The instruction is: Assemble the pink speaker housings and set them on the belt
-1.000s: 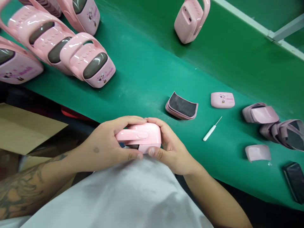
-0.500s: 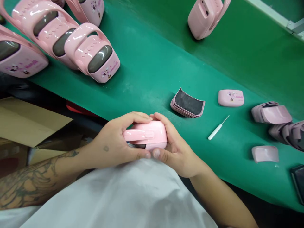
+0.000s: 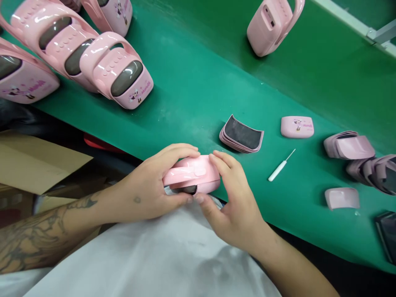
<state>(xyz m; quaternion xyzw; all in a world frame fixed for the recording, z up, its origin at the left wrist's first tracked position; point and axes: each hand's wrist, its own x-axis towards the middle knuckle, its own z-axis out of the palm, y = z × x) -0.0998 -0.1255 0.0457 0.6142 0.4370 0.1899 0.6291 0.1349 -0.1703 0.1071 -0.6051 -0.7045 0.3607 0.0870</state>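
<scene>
My left hand (image 3: 148, 185) grips a glossy pink plastic device (image 3: 193, 167) from its left end, with fingers over the top and thumb below. My right hand (image 3: 233, 204) holds the device's right end, fingers spread on top and thumb under it. A dark grey oval panel (image 3: 185, 189) shows on the device's underside, partly hidden by my left thumb. Just beyond my right fingers lies a stack of curved pink-rimmed dark pads (image 3: 241, 134). A white-handled pick (image 3: 281, 166) and a printed pink cover (image 3: 297, 126) lie farther right.
Several pink handled devices (image 3: 116, 70) stand at upper left on the green work surface (image 3: 188, 86), with another (image 3: 270, 24) at the top. Pink shells (image 3: 349, 147) and a dark phone (image 3: 387, 235) lie at right. A cardboard flap (image 3: 40, 163) lies below the surface's near edge.
My right hand has shifted from cupping the device's end to resting spread fingers on top of it. The device has tilted slightly, and the view has shifted a little.
</scene>
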